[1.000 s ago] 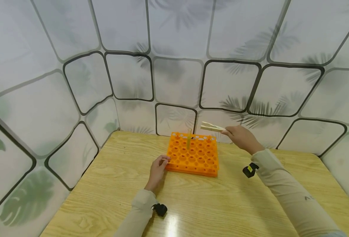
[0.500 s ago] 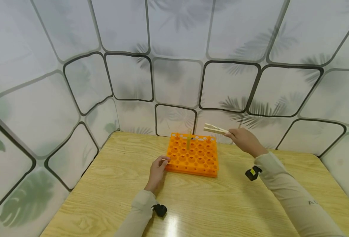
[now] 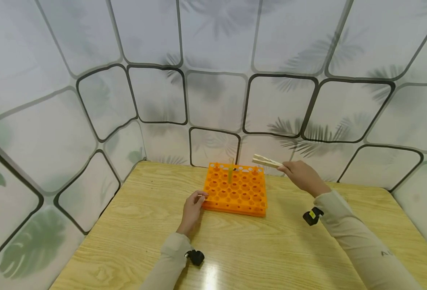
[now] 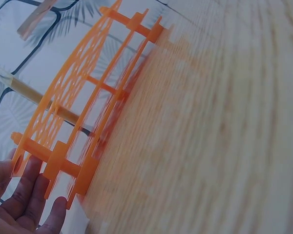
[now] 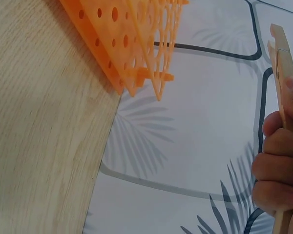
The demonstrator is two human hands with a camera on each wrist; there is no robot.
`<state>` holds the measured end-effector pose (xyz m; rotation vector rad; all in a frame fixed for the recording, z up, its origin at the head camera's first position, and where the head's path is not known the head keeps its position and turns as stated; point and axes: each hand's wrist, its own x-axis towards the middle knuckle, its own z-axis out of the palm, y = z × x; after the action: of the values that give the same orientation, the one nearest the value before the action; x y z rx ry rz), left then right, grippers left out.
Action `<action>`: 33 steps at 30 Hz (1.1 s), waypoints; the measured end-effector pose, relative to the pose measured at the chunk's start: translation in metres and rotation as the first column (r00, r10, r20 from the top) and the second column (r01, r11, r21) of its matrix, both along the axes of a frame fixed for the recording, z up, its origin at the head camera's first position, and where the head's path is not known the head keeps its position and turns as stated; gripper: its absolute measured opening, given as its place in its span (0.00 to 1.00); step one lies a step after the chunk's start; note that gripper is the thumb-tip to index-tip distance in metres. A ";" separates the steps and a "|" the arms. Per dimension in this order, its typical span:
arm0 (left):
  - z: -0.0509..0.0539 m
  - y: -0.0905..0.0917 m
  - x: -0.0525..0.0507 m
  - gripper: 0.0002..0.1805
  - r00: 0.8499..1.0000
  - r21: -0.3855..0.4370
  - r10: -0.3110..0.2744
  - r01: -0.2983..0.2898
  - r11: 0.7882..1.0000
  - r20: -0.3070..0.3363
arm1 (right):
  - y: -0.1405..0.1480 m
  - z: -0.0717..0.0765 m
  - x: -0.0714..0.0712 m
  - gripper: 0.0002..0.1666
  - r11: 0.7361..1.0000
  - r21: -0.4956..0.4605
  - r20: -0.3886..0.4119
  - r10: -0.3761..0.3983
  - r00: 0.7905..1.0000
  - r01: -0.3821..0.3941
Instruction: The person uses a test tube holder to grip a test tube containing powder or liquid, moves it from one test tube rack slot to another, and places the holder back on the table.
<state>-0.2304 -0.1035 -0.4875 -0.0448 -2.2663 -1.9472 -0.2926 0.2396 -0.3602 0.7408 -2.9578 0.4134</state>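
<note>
An orange test tube rack point(image 3: 235, 208) with rows of round holes stands on the table. One test tube point(image 3: 230, 174) with yellowish liquid rises upright from a hole towards its back. At the rack's left front corner, my left hand point(image 3: 191, 211) holds the edge; the left wrist view shows the thumb above the top plate and fingers point(image 4: 27, 195) under it. A wooden test tube clamp point(image 3: 267, 161) is gripped in my right hand point(image 3: 303, 176), raised right of the rack and apart from the tube. In the right wrist view, several fingers wrap the clamp's handle point(image 5: 283, 222).
The wood-grain table point(image 3: 213, 241) reaches back to a patterned curtain wall point(image 3: 213, 96) close behind the rack. Dark wrist cameras point(image 3: 196, 257) hang at both sleeves.
My right hand has moved slightly right and down with the clamp, farther from the test tube. The left hand, rack and tube stay in place.
</note>
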 end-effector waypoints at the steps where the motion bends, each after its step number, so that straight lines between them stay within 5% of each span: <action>1: 0.000 0.000 0.000 0.11 1.000 0.000 0.000 0.000 1.000 -0.001 | 0.001 -0.001 0.000 0.26 1.000 0.002 -0.002 0.001 1.000 -0.001; 33: 0.001 0.001 0.000 0.12 1.000 -0.003 0.001 -0.001 1.000 0.001 | 0.021 -0.022 0.009 0.24 0.998 -0.038 -0.010 -0.041 0.999 0.040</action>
<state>-0.2300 -0.1028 -0.4864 -0.0430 -2.2696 -1.9433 -0.2839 0.2603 -0.3821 0.6760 -2.9405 0.4589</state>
